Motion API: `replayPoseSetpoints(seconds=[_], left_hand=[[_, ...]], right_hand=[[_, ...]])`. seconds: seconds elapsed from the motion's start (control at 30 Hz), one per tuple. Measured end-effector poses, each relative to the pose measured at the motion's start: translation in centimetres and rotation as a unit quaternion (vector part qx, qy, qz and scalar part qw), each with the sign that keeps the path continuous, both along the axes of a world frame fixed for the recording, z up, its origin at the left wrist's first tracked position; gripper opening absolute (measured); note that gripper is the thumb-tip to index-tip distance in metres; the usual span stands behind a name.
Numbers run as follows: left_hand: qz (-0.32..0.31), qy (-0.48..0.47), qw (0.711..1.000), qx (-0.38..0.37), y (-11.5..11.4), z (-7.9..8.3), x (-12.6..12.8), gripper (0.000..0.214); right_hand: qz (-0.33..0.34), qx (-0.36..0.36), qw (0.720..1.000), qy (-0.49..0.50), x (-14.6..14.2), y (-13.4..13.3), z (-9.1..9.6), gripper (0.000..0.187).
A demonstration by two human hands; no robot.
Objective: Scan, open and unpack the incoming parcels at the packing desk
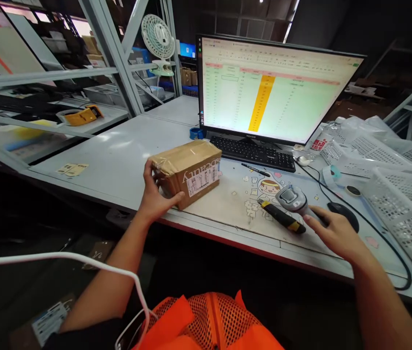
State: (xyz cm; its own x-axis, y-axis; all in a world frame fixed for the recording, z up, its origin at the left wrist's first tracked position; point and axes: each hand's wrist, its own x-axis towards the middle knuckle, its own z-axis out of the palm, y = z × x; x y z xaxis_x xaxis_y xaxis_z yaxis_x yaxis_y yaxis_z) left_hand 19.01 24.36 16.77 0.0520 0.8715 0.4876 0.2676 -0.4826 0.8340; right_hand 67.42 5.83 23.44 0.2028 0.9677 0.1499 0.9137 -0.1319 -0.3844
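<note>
A taped cardboard box [187,170] with a printed shipping label [203,181] on its near side rests on the table. My left hand [157,194] grips the box's left end, thumb on the near face and fingers round the far side. On the right, my right hand [332,228] is wrapped round the handle of a grey barcode scanner [293,200], whose head points left. Just left of the scanner lies a black and yellow utility knife [282,217] on the printed desk mat [228,214].
A monitor [275,92] showing a spreadsheet stands behind a black keyboard [253,153]. A pen [255,169] lies before it. A black mouse [344,216], a cable and white plastic baskets [403,209] occupy the right side. Metal shelving [118,63] and a fan [158,37] are at left.
</note>
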Motion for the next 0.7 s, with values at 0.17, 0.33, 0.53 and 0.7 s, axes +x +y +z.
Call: replayPoseSetpoints(seconds=[0.17,0.33,0.53,0.7], left_hand=[[-0.157,-0.004,0.987,-0.029,1.9,0.2,0.4,0.158],[-0.179,0.002,0.983,-0.047,2.2,0.6,1.7,0.157],[-0.106,-0.010,0.991,-0.078,0.8,-0.2,2.5,0.155],[-0.082,-0.022,0.983,-0.161,1.0,-0.6,2.0,0.146]], right_hand=[[0.207,0.044,0.976,0.054,-4.2,-3.5,4.2,0.038],[0.277,0.034,0.960,0.026,-8.6,-3.5,5.7,0.039],[0.230,0.045,0.972,0.027,-8.0,-2.4,4.4,0.044],[0.070,0.042,0.997,0.012,-3.5,2.4,0.6,0.051]])
